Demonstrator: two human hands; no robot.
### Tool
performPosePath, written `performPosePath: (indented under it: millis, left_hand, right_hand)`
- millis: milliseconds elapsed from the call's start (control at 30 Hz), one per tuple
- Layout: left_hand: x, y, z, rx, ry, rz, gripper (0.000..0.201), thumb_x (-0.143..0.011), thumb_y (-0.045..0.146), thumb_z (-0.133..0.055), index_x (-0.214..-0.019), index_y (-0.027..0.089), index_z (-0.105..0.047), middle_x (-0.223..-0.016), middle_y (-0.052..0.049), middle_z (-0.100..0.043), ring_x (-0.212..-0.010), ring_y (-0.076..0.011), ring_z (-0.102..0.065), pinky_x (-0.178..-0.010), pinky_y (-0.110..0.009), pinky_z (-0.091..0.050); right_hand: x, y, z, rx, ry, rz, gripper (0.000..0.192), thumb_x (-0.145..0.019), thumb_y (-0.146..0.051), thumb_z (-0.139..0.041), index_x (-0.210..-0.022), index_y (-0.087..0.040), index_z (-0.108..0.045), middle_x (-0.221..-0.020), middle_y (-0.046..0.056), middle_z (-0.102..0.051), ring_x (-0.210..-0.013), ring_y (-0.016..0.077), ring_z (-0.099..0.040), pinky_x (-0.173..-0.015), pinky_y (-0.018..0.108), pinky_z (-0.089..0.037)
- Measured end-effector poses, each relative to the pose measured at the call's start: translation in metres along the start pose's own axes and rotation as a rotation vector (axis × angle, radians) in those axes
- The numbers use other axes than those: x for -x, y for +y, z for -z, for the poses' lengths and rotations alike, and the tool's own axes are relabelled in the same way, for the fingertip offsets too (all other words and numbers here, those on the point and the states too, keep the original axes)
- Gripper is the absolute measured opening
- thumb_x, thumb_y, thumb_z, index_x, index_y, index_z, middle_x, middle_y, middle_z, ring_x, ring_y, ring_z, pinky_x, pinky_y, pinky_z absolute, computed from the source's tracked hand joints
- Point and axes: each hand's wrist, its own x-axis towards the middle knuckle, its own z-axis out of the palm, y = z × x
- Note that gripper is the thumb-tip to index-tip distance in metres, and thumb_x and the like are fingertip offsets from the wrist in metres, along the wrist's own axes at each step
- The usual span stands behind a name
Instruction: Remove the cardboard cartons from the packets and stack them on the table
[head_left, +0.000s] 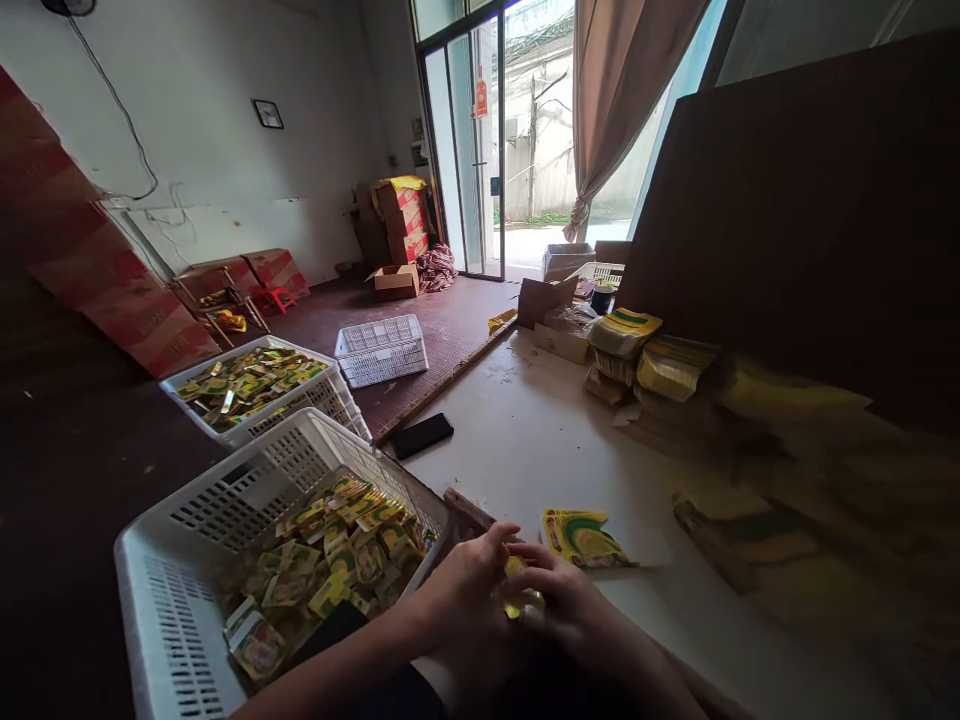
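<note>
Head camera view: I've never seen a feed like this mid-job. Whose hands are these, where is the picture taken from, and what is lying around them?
The single picture comes from a camera worn on a person's head, looking forward and down. No machine: the left hand and right hand are bare, and their fingers together hold a small yellow packet. Just beyond lies a flat yellow-green pouch on the white table. Stacks of similar pouches sit further right. A white crate full of small packets stands on the left, and a black phone lies at the table edge.
</note>
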Motion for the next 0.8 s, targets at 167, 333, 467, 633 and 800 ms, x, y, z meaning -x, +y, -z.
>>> performPosePath:
  millis: [167, 333, 467, 633, 800]
  left_hand:
    - [0.003, 0.006, -0.008, -0.090, 0.012, 0.025, 0.070, -0.066, 0.020, -0.062, -0.131, 0.021, -0.036, -0.122, -0.011, -0.062, -0.111, -0.0268, -0.060, -0.095, -0.038, -0.048]
    - [0.007, 0.008, -0.009, -0.038, -0.007, 0.103, 0.079, -0.061, 0.020, -0.066, -0.132, 0.022, -0.032, -0.130, -0.012, -0.057, -0.118, -0.0271, -0.056, -0.101, -0.039, -0.045]
    - [0.007, 0.008, -0.006, -0.089, 0.029, 0.104, 0.073, -0.059, 0.019, -0.065, -0.126, 0.020, -0.038, -0.125, -0.012, -0.057, -0.113, -0.0274, -0.057, -0.098, -0.040, -0.046]
    - [0.008, 0.007, -0.006, -0.101, 0.053, 0.056, 0.071, -0.060, 0.019, -0.063, -0.127, 0.023, -0.039, -0.124, -0.011, -0.061, -0.113, -0.0278, -0.059, -0.098, -0.040, -0.046]
    - [0.011, 0.010, -0.002, -0.091, 0.056, 0.051, 0.074, -0.059, 0.018, -0.064, -0.129, 0.022, -0.037, -0.118, -0.009, -0.066, -0.105, -0.0255, -0.063, -0.091, -0.037, -0.049]
  right_hand:
    - [0.005, 0.006, -0.021, 0.001, 0.191, -0.101, 0.026, -0.065, -0.011, -0.061, -0.084, -0.023, -0.072, -0.119, 0.009, -0.066, -0.112, 0.0285, -0.062, -0.097, 0.042, -0.049]
    - [0.013, 0.012, -0.025, -0.138, 0.215, -0.012, 0.046, -0.068, -0.020, -0.064, -0.114, -0.024, -0.063, -0.123, 0.009, -0.064, -0.119, 0.0274, -0.058, -0.100, 0.042, -0.047]
    - [0.016, 0.016, -0.025, -0.174, 0.316, -0.024, 0.037, -0.070, -0.024, -0.066, -0.107, -0.023, -0.062, -0.115, 0.008, -0.066, -0.107, 0.0251, -0.063, -0.092, 0.038, -0.052]
    - [0.014, 0.020, -0.038, -0.119, 0.393, -0.014, 0.043, -0.069, -0.019, -0.064, -0.112, -0.023, -0.058, -0.117, 0.009, -0.063, -0.111, 0.0249, -0.060, -0.095, 0.037, -0.050]
    - [0.016, 0.021, -0.037, -0.045, 0.306, 0.009, 0.028, -0.071, -0.018, -0.064, -0.098, -0.022, -0.063, -0.117, 0.010, -0.060, -0.111, 0.0242, -0.058, -0.094, 0.035, -0.048]
